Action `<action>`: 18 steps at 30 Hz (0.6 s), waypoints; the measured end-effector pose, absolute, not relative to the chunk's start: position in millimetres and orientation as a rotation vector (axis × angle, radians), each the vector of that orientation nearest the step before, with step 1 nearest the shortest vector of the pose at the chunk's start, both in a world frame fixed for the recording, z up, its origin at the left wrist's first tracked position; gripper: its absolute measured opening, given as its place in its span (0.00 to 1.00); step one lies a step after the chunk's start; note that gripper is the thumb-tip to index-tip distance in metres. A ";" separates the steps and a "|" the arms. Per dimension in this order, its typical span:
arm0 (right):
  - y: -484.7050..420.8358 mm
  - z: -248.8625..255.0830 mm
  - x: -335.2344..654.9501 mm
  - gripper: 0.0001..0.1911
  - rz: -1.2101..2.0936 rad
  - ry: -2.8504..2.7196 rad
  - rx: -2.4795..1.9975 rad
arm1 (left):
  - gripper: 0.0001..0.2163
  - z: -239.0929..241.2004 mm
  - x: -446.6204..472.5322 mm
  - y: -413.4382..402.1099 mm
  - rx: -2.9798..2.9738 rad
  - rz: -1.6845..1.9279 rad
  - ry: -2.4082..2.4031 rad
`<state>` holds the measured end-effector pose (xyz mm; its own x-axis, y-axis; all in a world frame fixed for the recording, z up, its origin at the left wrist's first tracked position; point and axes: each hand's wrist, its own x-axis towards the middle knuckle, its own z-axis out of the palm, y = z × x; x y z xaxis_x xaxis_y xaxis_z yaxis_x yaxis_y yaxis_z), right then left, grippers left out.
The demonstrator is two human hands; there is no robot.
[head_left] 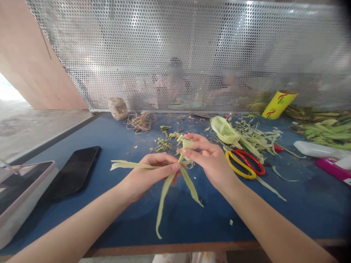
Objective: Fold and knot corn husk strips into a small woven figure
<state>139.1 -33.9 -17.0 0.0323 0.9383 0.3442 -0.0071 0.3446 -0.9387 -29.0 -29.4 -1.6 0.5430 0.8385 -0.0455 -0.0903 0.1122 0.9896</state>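
My left hand (pixel 149 173) and my right hand (pixel 208 159) meet above the blue table (pixel 115 219), both pinched on a bundle of pale green leaf strips (pixel 179 171). The left fingers hold the strips where they cross. One strip sticks out to the left, others hang down toward the table's front edge. A strip is wound round a fingertip of my right hand, which grips the top of the bundle.
Red and yellow scissors (pixel 245 164) lie right of my hands beside a heap of leaf pieces (pixel 241 135). A black phone (pixel 72 171) and a white device (pixel 19 190) sit at left. Twine (pixel 139 122), a yellow roll (pixel 278 104) and people behind a perforated screen (pixel 192 54) are at the back.
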 end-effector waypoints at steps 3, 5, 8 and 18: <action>-32.4 -14.9 143.7 0.08 1.007 -1.432 -0.878 | 0.16 -0.1 -31.4 -29.0 1.281 0.805 0.723; -32.6 -12.7 146.3 0.12 1.047 -1.629 -0.844 | 0.22 1.2 -32.1 -29.5 1.292 0.805 0.693; -34.0 -10.5 148.5 0.14 1.022 -1.846 -0.780 | 0.24 3.1 -32.3 -31.1 1.274 0.828 0.692; -34.5 -10.9 149.6 0.05 0.816 -1.855 -0.869 | 0.23 4.0 -29.8 -31.5 1.349 0.916 0.820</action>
